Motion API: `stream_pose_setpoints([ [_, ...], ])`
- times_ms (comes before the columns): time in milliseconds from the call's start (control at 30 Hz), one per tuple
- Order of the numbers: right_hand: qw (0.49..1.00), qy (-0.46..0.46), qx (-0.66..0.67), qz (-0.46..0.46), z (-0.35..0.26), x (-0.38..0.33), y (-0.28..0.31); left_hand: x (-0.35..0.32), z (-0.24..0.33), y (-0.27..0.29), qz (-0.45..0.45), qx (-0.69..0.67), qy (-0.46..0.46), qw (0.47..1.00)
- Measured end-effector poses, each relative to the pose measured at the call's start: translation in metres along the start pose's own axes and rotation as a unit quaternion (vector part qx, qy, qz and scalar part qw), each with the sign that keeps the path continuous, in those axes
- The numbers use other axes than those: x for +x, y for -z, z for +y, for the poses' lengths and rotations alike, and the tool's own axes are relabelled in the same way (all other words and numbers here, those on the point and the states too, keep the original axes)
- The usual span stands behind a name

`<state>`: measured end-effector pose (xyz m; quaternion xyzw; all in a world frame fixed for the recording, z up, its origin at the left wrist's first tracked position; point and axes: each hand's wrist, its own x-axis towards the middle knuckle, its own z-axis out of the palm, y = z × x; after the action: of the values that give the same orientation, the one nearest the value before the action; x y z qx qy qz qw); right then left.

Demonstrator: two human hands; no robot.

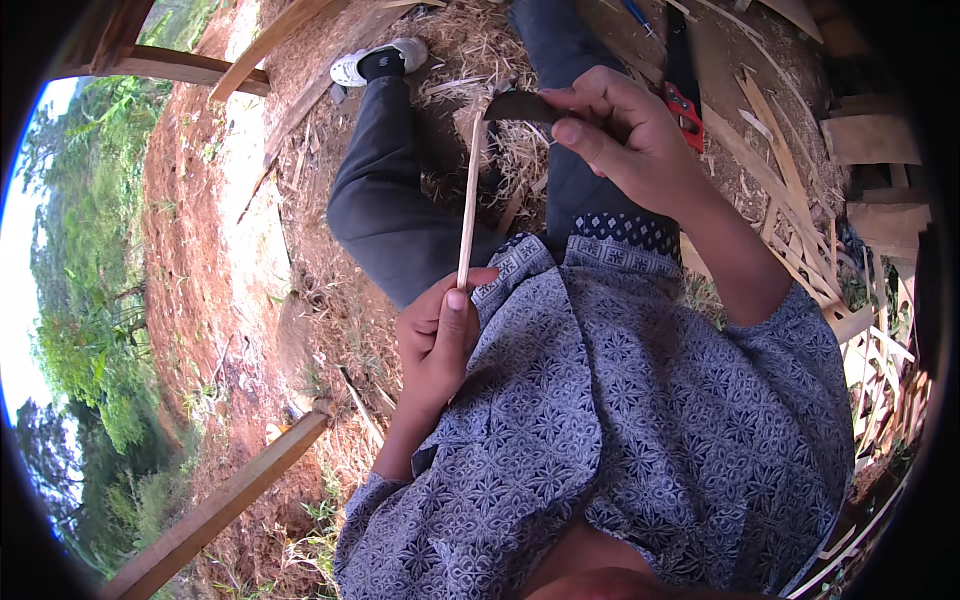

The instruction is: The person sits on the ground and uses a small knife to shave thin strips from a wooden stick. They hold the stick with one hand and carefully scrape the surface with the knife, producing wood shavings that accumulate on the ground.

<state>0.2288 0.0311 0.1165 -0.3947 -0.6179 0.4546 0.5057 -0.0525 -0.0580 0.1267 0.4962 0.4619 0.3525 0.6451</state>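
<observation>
Left hand [440,325] pinches the thin bamboo stick [469,195] at its six o'clock end, fingers clamped; at twelve, right hand [615,135] grips a dark curved blade [520,106] touching the stick's tip.

The thin bamboo stick [468,200] is pale tan, and the curved knife blade [520,106] at its tip is dark grey, almost black. The shirt [620,400] is grey-blue with a small white floral and geometric print, its hem edged by a darker navy band of white dots; the trousers [390,200] are plain dark grey, the sock black and the shoe [375,58] white. The soil [200,220] is reddish brown, the wood offcuts [790,200] and straw [480,50] pale yellow, the tool handle [687,110] red, the trees [90,300] green.
</observation>
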Motion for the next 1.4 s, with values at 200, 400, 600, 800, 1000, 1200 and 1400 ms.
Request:
stream_pose_setpoints([
  [200,0.998,0.046,-0.016,-0.04,0.002,0.007,-0.024,0.0,0.0,0.0,0.0,0.014,-0.01,1.0],
  [400,0.995,0.081,-0.037,0.049,0.015,0.01,-0.018,0.0,0.0,0.0,-0.009,0.003,-0.001,1.0],
  [600,0.855,0.074,0.021,0.514,0.003,0.042,0.119,-0.014,-0.022,0.013,-0.011,-0.048,0.02,0.999],
  [800,0.891,-0.153,-0.034,0.426,0.064,-0.02,0.164,0.017,-0.029,0.025,0.05,-0.059,-0.01,0.997],
  [1000,0.869,-0.404,-0.143,0.249,0.154,-0.142,0.192,0.084,-0.025,0.054,0.107,-0.169,-0.035,0.979],
  [1200,0.809,-0.449,-0.306,0.224,0.219,-0.257,0.209,0.12,-0.018,0.081,0.099,-0.21,-0.128,0.964],
  [1400,0.81,-0.428,-0.225,0.331,0.24,-0.291,0.224,0.132,-0.008,0.072,0.159,-0.226,-0.191,0.942],
])
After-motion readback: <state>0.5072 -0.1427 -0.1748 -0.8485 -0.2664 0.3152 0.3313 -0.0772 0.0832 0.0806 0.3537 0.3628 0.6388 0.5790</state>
